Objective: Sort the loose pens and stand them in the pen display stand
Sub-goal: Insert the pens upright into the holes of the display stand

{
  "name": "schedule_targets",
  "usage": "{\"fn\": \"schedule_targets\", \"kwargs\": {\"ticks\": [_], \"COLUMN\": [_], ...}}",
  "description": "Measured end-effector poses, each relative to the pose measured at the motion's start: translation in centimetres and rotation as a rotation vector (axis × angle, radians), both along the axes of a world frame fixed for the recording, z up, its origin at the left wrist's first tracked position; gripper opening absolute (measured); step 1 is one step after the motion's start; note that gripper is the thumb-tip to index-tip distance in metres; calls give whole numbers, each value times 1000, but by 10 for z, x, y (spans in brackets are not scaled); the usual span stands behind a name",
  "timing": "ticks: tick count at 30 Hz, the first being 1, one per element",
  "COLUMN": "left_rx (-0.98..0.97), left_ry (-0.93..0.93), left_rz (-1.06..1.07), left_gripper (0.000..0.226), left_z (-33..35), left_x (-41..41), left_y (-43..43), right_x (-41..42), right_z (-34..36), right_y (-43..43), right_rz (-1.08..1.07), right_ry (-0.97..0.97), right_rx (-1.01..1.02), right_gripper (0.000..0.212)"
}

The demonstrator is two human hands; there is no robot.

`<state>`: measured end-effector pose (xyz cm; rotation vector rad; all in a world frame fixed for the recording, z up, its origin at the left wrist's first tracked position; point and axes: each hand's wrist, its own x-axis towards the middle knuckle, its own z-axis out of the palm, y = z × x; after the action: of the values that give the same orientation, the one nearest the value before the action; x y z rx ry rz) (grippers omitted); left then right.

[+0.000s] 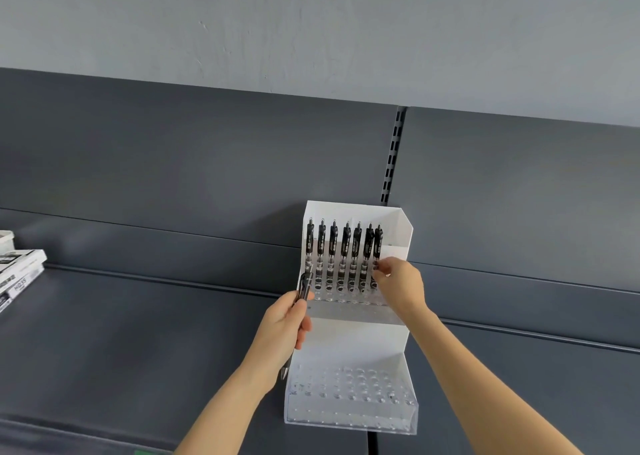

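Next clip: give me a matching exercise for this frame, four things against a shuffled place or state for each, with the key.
Things:
1. left hand
2. right hand
3. lower tier
4. boxes

States:
A. stacked at the shelf's far left
B. pinches the rightmost pen in the top row
C. its holes hold no pens
D. grips a loose pen beside the stand's left edge

Pairs: 1-D; 2-B; 3-C; 4-A

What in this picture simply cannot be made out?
Head view throughout.
1. How many loose pens the left hand grips: its fingers cover them.
2. Lower end of the rightmost pen: hidden by the right hand pinching it.
3. Print on the standing pens: too small.
4. The boxes: cut off by the left edge.
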<state>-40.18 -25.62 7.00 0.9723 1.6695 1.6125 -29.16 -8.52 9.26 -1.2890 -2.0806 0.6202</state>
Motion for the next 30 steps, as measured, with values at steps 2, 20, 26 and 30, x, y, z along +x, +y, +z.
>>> {"fn": "schedule_targets", "kwargs": {"ticks": [2,20,26,30], "left_rx": [-14,32,94,103], "left_ry": [2,-90,-150,-163], "left_rz": [9,36,40,34], "left_gripper": [23,19,16,17], "left_z": [0,3,10,10], "left_x": [1,3,5,11], "left_y": [1,1,0,6], "right_x": [1,-5,13,15], "right_z": [0,1,2,13], "right_y": [0,3,-36,-74], "right_rz": [9,-16,14,217], "right_ry": [-11,-122,234,291], "right_rx": [10,11,94,-30], "right_gripper": [20,44,14,14]}}
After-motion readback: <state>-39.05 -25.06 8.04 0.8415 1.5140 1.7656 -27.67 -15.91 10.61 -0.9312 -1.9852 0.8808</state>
